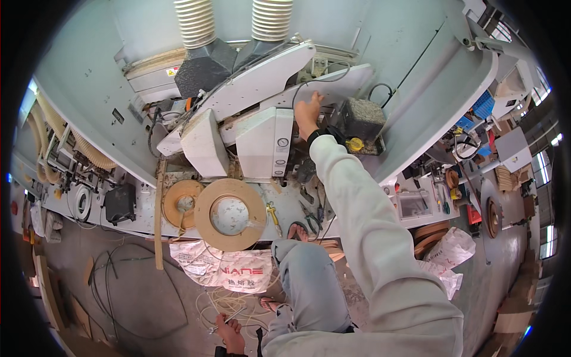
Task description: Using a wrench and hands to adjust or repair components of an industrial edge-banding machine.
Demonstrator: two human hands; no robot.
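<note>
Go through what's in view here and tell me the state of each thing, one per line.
Right hand: stretched out, resting on the grey machine cover.
Left hand: low, gripping a slim metal tool.
Large tan roll of edge banding: lying flat.
White printed sack: crumpled on the floor.

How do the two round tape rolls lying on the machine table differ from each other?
The larger tan roll lies nearer the person's knee and shows a pale, whitish centre. The smaller orange-brown roll lies to its left, partly tucked under the larger roll's edge, and is darker in colour. Both lie flat on the machine table, far from the right hand.
</note>
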